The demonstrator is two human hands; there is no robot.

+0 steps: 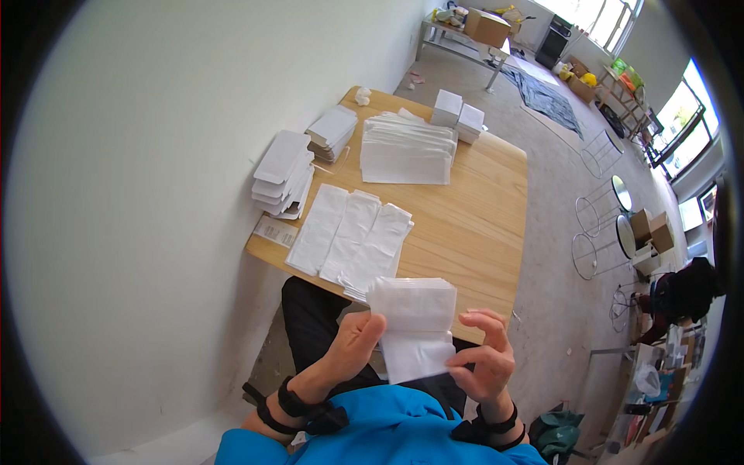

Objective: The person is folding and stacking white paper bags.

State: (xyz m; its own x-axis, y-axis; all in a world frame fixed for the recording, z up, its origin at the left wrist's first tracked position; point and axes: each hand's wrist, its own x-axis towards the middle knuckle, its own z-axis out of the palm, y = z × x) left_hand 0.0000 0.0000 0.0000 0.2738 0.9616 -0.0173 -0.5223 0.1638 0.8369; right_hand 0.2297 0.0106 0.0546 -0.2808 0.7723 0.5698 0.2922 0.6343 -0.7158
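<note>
In front of my torso, at the near table edge, is a folded stack of thin white translucent plastic bags [415,306]. My left hand [353,345] grips its left side, thumb pressed on top. A single layer hangs below the fold, toward my lap. With thumb and a finger, my right hand [487,360] pinches that hanging part's right edge; its other fingers are raised and curled. Beyond the stack, several flat white folded bags [353,236] lie side by side on the wooden table [484,217].
Against the wall stand piles of flat white boxes [283,167] and white cards [333,128]. A wide pile of white sheets [407,151] and two small white box stacks [457,112] sit at the far side. Stools [620,194] stand on the floor to the right; a person [686,294] is farther right.
</note>
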